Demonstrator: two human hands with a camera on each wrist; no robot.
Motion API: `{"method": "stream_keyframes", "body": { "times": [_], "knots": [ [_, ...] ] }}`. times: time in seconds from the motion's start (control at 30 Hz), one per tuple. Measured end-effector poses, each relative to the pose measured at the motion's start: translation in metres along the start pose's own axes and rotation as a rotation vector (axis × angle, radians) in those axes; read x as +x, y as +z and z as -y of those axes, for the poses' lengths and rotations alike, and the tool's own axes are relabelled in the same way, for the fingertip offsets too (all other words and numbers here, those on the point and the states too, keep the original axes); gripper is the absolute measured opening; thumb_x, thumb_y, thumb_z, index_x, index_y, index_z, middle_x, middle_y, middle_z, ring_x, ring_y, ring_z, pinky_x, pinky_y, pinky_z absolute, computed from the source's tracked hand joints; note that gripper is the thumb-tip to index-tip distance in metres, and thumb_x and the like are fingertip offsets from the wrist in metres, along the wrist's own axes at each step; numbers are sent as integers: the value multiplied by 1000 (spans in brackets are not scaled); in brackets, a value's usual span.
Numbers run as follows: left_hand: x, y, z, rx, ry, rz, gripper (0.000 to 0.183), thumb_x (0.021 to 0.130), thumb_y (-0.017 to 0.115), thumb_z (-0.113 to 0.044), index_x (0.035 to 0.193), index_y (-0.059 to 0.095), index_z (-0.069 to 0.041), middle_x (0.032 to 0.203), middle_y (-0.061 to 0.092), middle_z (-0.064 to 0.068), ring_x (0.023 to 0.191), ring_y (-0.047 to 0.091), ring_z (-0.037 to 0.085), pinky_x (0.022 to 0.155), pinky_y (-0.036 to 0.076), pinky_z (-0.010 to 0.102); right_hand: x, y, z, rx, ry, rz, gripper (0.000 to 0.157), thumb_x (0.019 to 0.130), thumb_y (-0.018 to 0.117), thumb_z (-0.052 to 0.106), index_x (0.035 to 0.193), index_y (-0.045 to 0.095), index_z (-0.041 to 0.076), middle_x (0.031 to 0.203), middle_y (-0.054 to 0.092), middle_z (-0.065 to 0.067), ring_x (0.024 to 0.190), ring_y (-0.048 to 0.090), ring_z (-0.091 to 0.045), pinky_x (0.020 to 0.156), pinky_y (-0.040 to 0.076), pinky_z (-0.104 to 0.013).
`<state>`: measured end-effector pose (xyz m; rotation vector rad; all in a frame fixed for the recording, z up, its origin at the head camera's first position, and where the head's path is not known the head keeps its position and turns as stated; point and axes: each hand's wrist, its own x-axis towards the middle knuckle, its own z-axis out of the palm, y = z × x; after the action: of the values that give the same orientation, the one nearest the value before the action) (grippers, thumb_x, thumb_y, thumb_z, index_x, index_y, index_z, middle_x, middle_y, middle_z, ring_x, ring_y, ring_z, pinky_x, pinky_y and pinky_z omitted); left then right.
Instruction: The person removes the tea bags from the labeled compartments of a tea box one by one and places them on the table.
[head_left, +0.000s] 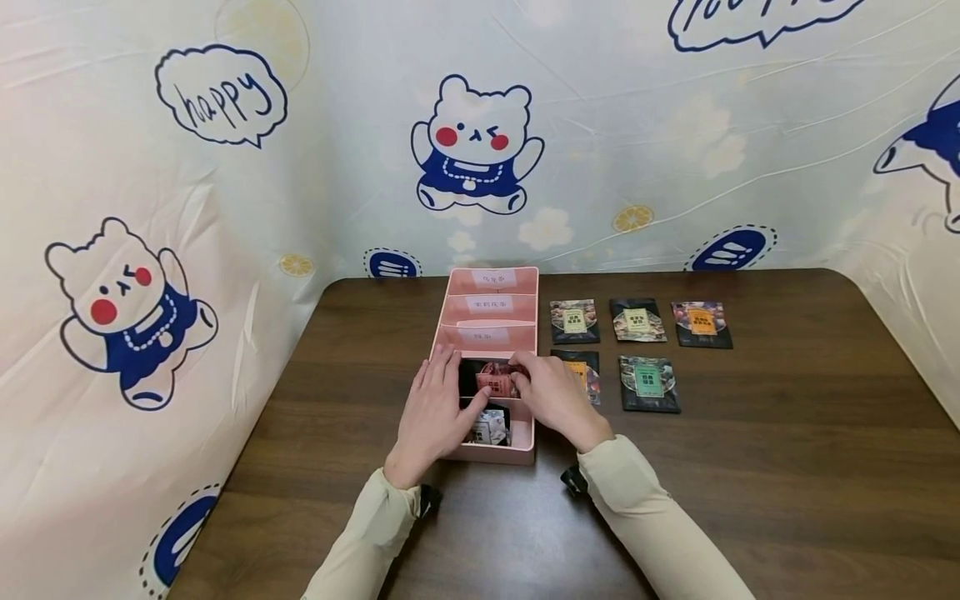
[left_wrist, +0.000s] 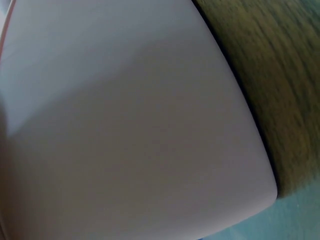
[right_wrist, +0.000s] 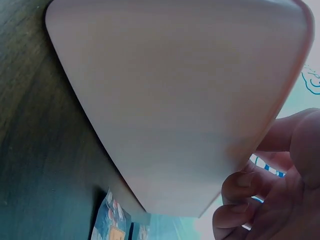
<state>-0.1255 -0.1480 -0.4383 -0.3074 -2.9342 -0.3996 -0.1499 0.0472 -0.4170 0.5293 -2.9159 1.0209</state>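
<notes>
Compartment box (head_left: 491,455): plastic by its look, walls smooth, low satin sheen. Labels (head_left: 492,304): pale, paper-like. Sachets (head_left: 649,384): smooth printed film or foil; from here I cannot tell which. Tabletop (head_left: 787,475): wood grain, smooth, softly reflective toward the near side. Backdrop (head_left: 600,83): thin creased cloth, slight gloss along its folds. Sleeves (head_left: 630,483): matt cloth.

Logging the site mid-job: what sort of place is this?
Probably an indoor tabletop workspace, perhaps staged for recording: a cartoon-bear cloth hangs behind and beside a dark wood-grain table, which holds a divided pink box.
</notes>
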Motion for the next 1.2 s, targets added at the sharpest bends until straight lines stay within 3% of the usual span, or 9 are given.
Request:
{"method": "stream_keyframes", "body": {
  "times": [0.8, 1.2],
  "knots": [
    [0, 0, 0, 7, -12, 4, 78, 93, 45, -59, 144, 39, 0, 152, 37, 19, 146, 29, 29, 118, 24, 50, -3, -11, -2, 60, 7, -7, 16, 97, 53, 14, 110, 64, 16, 63, 54, 2, 48, 44, -13, 47, 34, -27],
    [0, -1, 0, 5, -16, 24, 79, 93, 45, -59, 146, 38, 0, 152, 37, 18, 146, 28, 30, 120, 21, 49, -4, -16, -4, 43, -3, -96, 16, 96, 55, 16, 110, 64, 18, 58, 51, 1, 47, 42, -13, 45, 31, -28]
  ]
}}
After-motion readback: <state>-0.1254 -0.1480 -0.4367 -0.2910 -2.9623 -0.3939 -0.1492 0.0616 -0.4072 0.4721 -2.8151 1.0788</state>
